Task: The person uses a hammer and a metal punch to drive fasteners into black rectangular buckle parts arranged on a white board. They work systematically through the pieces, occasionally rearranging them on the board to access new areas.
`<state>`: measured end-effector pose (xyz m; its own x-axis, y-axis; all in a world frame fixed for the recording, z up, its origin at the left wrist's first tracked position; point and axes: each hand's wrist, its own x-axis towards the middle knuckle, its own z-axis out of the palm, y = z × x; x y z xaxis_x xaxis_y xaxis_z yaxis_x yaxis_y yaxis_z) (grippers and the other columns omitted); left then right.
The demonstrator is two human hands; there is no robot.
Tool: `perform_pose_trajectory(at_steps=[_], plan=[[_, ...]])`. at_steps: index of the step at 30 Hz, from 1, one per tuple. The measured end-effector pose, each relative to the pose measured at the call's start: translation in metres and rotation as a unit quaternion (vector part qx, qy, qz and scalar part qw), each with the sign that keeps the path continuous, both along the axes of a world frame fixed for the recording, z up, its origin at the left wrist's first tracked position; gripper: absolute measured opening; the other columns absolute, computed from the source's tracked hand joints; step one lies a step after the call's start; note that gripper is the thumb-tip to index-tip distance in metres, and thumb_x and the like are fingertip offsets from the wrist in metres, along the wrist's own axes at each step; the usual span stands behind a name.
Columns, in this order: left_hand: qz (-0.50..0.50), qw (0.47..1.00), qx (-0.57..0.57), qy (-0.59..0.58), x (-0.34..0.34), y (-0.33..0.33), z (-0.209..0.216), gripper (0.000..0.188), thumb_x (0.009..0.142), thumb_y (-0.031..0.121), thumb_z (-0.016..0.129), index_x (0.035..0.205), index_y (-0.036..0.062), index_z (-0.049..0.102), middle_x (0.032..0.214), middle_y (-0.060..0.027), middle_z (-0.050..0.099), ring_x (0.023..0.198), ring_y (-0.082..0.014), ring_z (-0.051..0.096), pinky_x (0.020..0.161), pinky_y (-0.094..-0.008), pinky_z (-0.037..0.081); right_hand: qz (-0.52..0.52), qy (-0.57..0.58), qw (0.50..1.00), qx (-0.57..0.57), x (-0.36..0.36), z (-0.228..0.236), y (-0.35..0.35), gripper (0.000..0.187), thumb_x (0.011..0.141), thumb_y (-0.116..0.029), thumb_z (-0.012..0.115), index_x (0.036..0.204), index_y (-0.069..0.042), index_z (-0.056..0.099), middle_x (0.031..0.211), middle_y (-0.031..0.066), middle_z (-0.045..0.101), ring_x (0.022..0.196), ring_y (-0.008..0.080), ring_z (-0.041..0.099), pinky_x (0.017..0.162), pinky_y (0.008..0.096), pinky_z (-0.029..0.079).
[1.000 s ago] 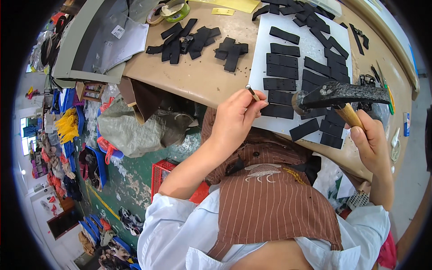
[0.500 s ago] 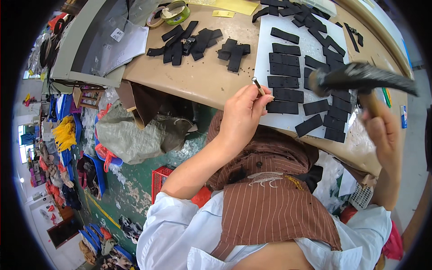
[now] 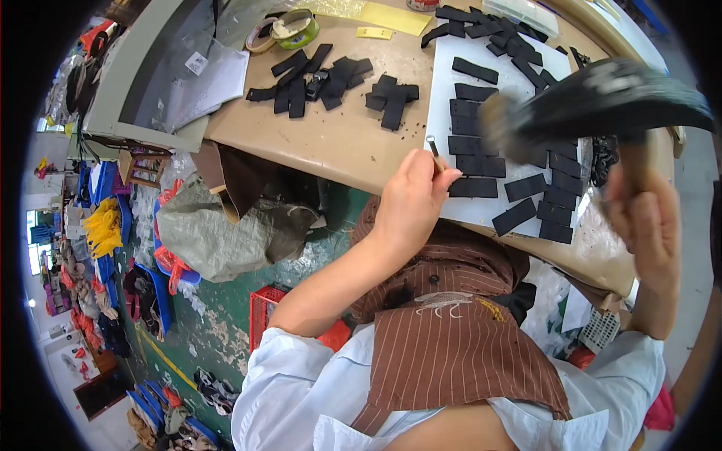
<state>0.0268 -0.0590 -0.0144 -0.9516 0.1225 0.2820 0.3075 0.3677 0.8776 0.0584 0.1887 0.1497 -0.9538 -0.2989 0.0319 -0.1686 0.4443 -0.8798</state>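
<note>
In my left hand (image 3: 410, 203), closed fingers hold a slim metal punch (image 3: 434, 146) nearly upright at the left edge of a white board (image 3: 442, 90). Its lower end is hidden behind my fingers. Beside it lies a column of flat black strips (image 3: 472, 188), some with small holes. My right hand (image 3: 653, 225) is wrapped round the wooden handle of a hammer (image 3: 602, 109). The hammer's dark head is raised above the board, blurred, and covers part of the strips there.
Loose black strips (image 3: 391, 101) lie in piles on the tan table (image 3: 323, 143). Tape rolls (image 3: 297, 30) and a yellow sheet (image 3: 395, 16) sit toward the back. A grey machine housing (image 3: 113, 83) stands at the left. Below are a grey-green sack (image 3: 218, 233) and a red crate (image 3: 263, 312).
The hammer has come up closer to the camera and looks larger, with my right hand rising along with it. My left hand keeps the punch at nearly the same spot on the board's edge.
</note>
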Motion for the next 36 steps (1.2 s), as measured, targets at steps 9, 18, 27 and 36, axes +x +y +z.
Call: perform_pose_trajectory(at_steps=[9, 18, 27, 36], plan=[[-0.089, 0.992, 0.037, -0.081, -0.009, -0.01, 0.007, 0.016, 0.091, 0.008, 0.061, 0.084, -0.0036, 0.053, 0.091, -0.0073, 0.064, 0.076, -0.0113, 0.064, 0.065, -0.026, 0.059, -0.053, -0.004, 0.999, 0.014, -0.003, -0.01, 0.046, 0.041, 0.1, -0.036, 0.046, 0.111, 0.002, 0.055, 0.07, -0.007, 0.043, 0.06, -0.0002, 0.034, 0.051, 0.0162, 0.025], [-0.078, 0.984, -0.125, 0.099, -0.001, -0.005, 0.009, 0.013, 0.084, 0.007, 0.068, 0.083, -0.0011, 0.058, 0.081, -0.0134, 0.062, 0.071, -0.0281, 0.063, 0.062, -0.0352, 0.051, 0.073, 0.123, 0.977, 0.161, -0.022, -0.007, 0.042, 0.031, 0.097, -0.024, 0.046, 0.109, 0.004, 0.057, 0.083, 0.0016, 0.057, 0.063, 0.0101, 0.051, 0.057, 0.0243, 0.04], [-0.084, 0.992, 0.075, -0.062, -0.013, 0.02, 0.027, 0.007, 0.089, 0.003, 0.062, 0.087, -0.0018, 0.057, 0.084, -0.0079, 0.062, 0.068, -0.0151, 0.062, 0.06, -0.0268, 0.052, -0.09, -0.002, 0.995, -0.033, 0.003, -0.01, 0.063, 0.041, 0.101, -0.038, 0.042, 0.103, 0.001, 0.054, 0.061, -0.0092, 0.036, 0.052, -0.0008, 0.027, 0.046, 0.0185, 0.019], [-0.114, 0.993, -0.003, -0.03, -0.014, 0.044, 0.007, 0.011, 0.09, 0.002, 0.06, 0.084, -0.0047, 0.055, 0.092, -0.0075, 0.064, 0.072, -0.0125, 0.062, 0.063, -0.0258, 0.057, -0.098, -0.025, 0.995, -0.001, 0.026, -0.032, 0.083, 0.041, 0.1, -0.038, 0.045, 0.103, 0.001, 0.055, 0.062, -0.0086, 0.035, 0.053, -0.0005, 0.028, 0.049, 0.0178, 0.02]])
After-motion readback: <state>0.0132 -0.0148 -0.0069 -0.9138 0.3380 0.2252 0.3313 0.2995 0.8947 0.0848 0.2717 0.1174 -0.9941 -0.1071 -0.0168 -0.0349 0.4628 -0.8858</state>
